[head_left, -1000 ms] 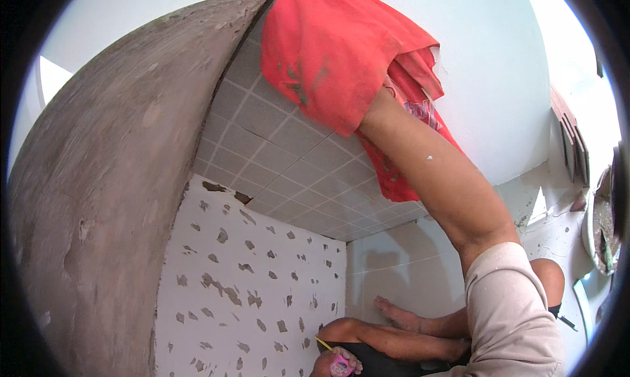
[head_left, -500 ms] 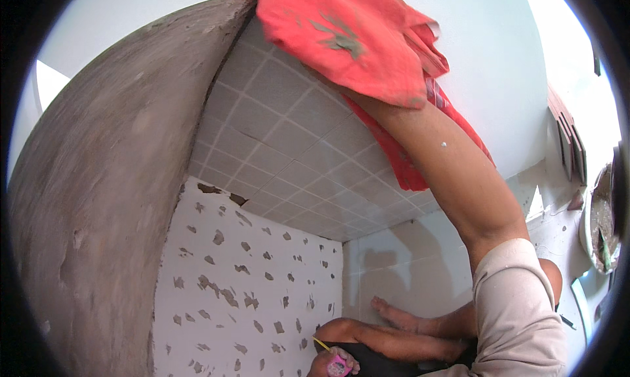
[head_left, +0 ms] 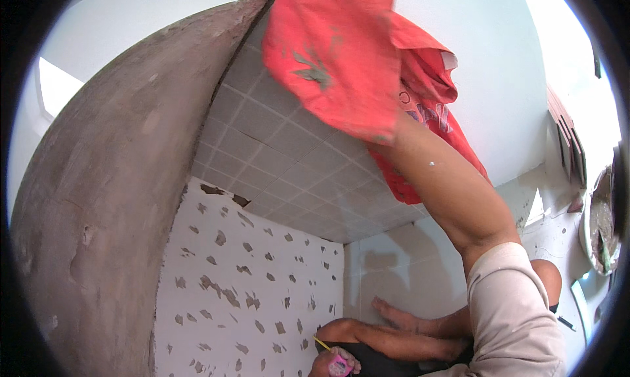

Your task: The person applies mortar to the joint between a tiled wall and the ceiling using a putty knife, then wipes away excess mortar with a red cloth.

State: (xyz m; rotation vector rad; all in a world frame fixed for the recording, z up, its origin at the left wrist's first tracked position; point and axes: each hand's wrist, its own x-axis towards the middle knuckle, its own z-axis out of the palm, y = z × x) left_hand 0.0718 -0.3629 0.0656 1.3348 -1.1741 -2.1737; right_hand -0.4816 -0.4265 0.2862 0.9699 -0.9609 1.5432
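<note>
My right forearm [head_left: 446,173] reaches up and forward across the grey tiled wall. My right hand is hidden under a red cloth [head_left: 335,62] that drapes over it and hangs down beside the arm. The cloth is a printed fabric with a greenish-grey smear, held against or close to the upper tiles [head_left: 262,124]; whether it touches them I cannot tell. Low in the picture, by my knee, my left hand [head_left: 354,362] is closed around a pink tape measure [head_left: 338,366] with a short bit of yellow blade [head_left: 321,343] out.
A white surface with many chipped grey spots [head_left: 249,292] lies below the tiles. A rough brown cement face [head_left: 111,180] rises at the left. Stacked tiles [head_left: 569,141] and a bucket of grey mix [head_left: 598,226] stand at the right. My bare foot [head_left: 394,314] rests near the far corner.
The red cloth has shifted downward across the tiles, and its right fold has opened to show more print. My right arm has moved slightly; my left hand stays with the tape measure.
</note>
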